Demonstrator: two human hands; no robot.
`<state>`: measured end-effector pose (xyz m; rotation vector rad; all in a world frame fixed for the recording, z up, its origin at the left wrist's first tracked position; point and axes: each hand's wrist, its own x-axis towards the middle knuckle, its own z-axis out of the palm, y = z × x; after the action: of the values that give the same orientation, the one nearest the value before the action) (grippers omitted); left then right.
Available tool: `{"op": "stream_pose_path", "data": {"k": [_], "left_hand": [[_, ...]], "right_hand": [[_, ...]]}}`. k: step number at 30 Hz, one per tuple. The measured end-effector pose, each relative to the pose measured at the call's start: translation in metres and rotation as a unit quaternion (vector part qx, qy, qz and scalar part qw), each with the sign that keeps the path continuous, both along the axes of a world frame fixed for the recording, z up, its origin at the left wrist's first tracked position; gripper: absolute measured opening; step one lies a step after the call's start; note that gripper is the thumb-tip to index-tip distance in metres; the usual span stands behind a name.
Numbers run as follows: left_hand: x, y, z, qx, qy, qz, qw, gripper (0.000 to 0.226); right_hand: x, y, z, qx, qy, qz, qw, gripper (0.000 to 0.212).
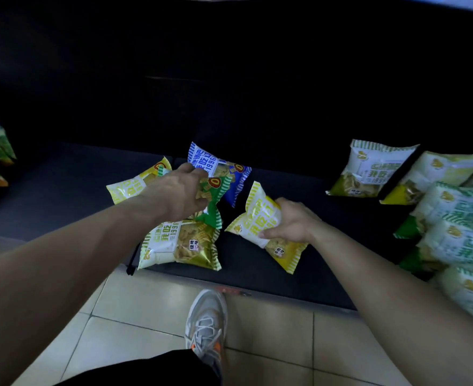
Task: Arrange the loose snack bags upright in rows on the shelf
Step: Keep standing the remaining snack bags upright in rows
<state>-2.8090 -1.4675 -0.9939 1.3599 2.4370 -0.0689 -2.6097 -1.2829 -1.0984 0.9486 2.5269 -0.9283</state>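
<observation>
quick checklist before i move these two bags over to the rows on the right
1. Left hand grips green foil snack bag: ok.
2. Right hand grips yellow-and-white foil snack bag: ok.
3. Held bags upright: not ok, both tilted.
4. Way to the rows of white-and-green bags: ok, only bare dark shelf lies between.
5. Loose pile done: not ok; blue bag, yellow bag and gold bag lie flat.
6. Free room in the rows: cannot tell.
</observation>
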Motion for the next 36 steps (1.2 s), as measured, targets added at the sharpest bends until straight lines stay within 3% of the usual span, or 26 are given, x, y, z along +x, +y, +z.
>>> {"op": "stream_pose_path", "data": {"k": [4, 10, 12, 14, 17, 19, 21, 26, 29, 36], "left_hand": [[0.022, 0.005, 0.017, -0.003, -0.023, -0.009, 1.000, 0.076], [0.088, 0.036, 0.075, 0.101, -0.226, -0.015, 0.969, 0.100], [0.119, 0.049, 0.091, 0.138, -0.307, -0.034, 0.941, 0.093], [0.148, 0.062, 0.101, 0.164, -0.366, -0.060, 0.914, 0.072], [0.180, 0.078, 0.105, 0.178, -0.402, -0.081, 0.894, 0.052], [0.194, 0.090, 0.100, 0.175, -0.382, -0.092, 0.903, 0.053], [0.204, 0.104, 0.089, 0.170, -0.301, -0.101, 0.933, 0.056], [0.210, 0.151, 0.061, 0.142, -0.139, -0.095, 0.975, 0.063], [0.210, 0.181, 0.042, 0.119, -0.117, -0.091, 0.982, 0.060], [0.219, 0.242, -0.008, 0.083, -0.090, -0.082, 0.989, 0.064]], "right_hand": [[0.037, -0.001, 0.045, 0.014, 0.053, -0.016, 0.998, 0.078], [0.102, -0.003, 0.140, 0.007, 0.121, -0.043, 0.992, 0.085], [0.125, -0.007, 0.165, 0.012, 0.136, -0.045, 0.990, 0.085], [0.148, -0.010, 0.182, 0.013, 0.155, -0.055, 0.986, 0.086], [0.183, -0.009, 0.191, 0.010, 0.171, -0.078, 0.982, 0.091], [0.204, -0.003, 0.188, 0.016, 0.157, -0.076, 0.985, 0.097], [0.224, 0.010, 0.179, 0.051, 0.122, -0.072, 0.989, 0.097], [0.273, 0.050, 0.151, 0.107, 0.058, -0.127, 0.984, 0.076], [0.294, 0.070, 0.143, 0.112, 0.021, -0.139, 0.984, 0.073], [0.310, 0.100, 0.129, 0.121, 0.038, -0.199, 0.972, 0.062]]}}
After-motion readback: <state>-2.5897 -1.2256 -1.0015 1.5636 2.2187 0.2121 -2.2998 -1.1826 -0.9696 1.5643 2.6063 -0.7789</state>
